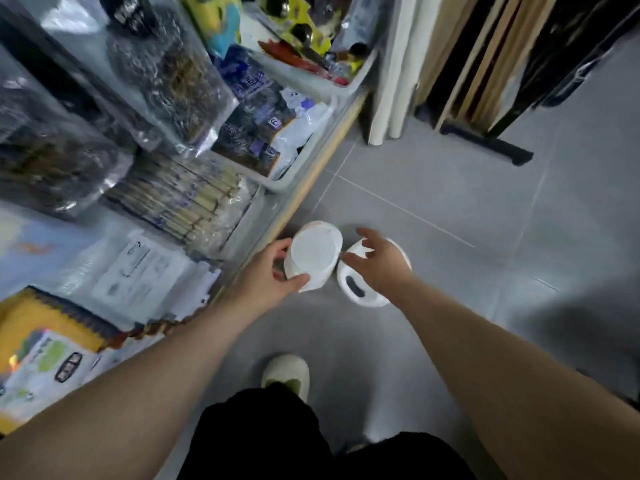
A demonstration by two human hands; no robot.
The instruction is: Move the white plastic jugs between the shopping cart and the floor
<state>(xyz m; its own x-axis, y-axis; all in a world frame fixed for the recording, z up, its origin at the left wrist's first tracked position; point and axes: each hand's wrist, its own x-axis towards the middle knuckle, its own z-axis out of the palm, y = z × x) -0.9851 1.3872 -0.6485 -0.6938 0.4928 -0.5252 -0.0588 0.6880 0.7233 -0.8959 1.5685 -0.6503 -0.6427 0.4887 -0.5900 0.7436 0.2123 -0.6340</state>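
Left hand (268, 275) fingers wrap the wall of the left jug (313, 256), thumb low on the near side, steadying it, probably to lift or set it. Right hand (379, 261) hangs spread and empty over the right jug (360, 289); contact unclear. Jugs stand just beside each other on the grey floor (450, 202), by the shelf edge (311, 178).

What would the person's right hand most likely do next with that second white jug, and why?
Probably close around the handle of the right jug. The right hand hovers open just above it, fingers spread, while the left hand already grips the left jug. Both jugs sit low by the grey floor, beside the shelf.
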